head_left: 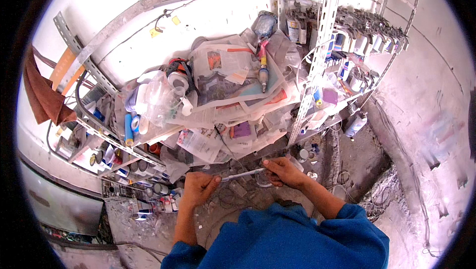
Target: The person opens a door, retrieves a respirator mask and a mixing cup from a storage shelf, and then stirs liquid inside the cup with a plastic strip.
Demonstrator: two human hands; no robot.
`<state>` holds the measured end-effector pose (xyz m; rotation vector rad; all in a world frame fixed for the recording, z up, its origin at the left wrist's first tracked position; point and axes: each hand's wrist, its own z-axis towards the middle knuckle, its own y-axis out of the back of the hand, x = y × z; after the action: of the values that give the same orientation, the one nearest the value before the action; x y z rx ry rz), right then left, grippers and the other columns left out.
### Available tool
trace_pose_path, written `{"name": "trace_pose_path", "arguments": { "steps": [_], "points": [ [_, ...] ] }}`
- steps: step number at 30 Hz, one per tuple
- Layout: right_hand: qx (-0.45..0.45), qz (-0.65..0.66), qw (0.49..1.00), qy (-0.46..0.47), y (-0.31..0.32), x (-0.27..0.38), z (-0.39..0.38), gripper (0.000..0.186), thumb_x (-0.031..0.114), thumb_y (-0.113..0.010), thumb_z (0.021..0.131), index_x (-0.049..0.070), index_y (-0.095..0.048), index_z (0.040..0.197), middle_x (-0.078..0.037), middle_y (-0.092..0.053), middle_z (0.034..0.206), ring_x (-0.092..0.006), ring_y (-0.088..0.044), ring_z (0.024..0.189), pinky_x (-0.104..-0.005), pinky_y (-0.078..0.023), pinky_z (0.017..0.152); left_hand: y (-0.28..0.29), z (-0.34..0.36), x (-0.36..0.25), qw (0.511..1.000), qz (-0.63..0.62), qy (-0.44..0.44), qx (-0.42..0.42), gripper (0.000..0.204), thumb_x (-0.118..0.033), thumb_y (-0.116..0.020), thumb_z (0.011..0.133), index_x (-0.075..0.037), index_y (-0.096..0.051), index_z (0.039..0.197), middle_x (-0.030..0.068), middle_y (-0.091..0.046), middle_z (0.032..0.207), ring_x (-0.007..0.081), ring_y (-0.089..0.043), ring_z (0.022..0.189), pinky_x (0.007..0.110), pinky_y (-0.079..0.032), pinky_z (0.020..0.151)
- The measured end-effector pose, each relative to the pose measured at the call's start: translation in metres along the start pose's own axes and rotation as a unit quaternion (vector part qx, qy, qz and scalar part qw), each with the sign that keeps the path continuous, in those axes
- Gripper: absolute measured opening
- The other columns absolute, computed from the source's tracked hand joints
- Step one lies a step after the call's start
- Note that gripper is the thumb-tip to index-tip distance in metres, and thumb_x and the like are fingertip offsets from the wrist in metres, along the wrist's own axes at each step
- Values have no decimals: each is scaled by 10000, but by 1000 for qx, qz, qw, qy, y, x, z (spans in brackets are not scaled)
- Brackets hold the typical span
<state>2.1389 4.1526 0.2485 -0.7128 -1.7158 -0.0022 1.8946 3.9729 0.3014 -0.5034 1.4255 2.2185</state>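
A thin white strip [243, 174] is stretched nearly level between my two hands, above the cluttered floor in front of the shelf. My left hand [200, 188] is closed on its left end, the thumb laid along the curled fingers. At the other end, my right hand [283, 172] pinches it, slightly higher and farther away. I cannot tell whether the strip is tape, paper or plastic. The ends inside my fingers are hidden. Just beyond the strip hang the edges of paper sheets [201, 144] that cover the shelf.
Newspaper [218, 78] covers the shelf, with a yellow and red hand tool [263, 68], a respirator mask [178, 78] and a blue roll [129, 130] on it. A perforated metal post [317, 61] rises at right. Cans and bottles fill the lower left; cables [406, 145] run along the right wall.
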Motion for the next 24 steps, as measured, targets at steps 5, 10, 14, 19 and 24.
{"name": "trace_pose_path", "arguments": {
  "steps": [5, 10, 14, 19, 24],
  "points": [
    [2, -20, 1000, 11, -3, 9, -5, 445, 392, -475, 1011, 82, -437, 695, 16, -377, 577, -100, -373, 458, -274, -288, 419, 0, 1, 4, 999, -22, -40, -1, 319, -199, -670, 865, -48, -580, 599, 90, -480, 520, 282, -485, 462, 381, -361, 453],
    [18, -10, 1000, 4, 0, 8, -3, 437, 383, -481, 1010, 80, -439, 699, 17, -379, 584, -93, -370, 466, -269, -282, 423, 5, -2, 1, 1000, -19, -13, 9, 171, -146, -652, 838, -42, -656, 702, 103, -604, 620, 296, -590, 562, 367, -449, 532],
    [8, -13, 1000, 9, 1, 3, 2, 429, 386, -492, 1006, 73, -457, 715, 15, -399, 595, -85, -383, 485, -262, -287, 431, 2, -2, -5, 996, -44, 70, -16, 79, -68, -650, 822, -5, -698, 826, 113, -690, 725, 242, -668, 650, 326, -502, 610],
    [-35, -129, 988, 74, 2, 3, 6, 410, 372, -500, 1003, 36, -509, 768, 5, -474, 630, -95, -441, 526, -263, -346, 468, -4, 0, -7, 966, -124, 222, -53, 160, -64, -681, 821, 11, -719, 957, 121, -724, 817, 135, -655, 709, 272, -498, 655],
    [-74, -236, 961, 125, -11, 19, 4, 371, 343, -502, 1007, 29, -544, 816, 8, -464, 615, -81, -443, 548, -253, -363, 492, 1, 7, -8, 941, -108, 315, -60, 171, -95, -700, 815, 3, -725, 953, 93, -722, 817, 123, -648, 737, 274, -500, 706]
  ]
}}
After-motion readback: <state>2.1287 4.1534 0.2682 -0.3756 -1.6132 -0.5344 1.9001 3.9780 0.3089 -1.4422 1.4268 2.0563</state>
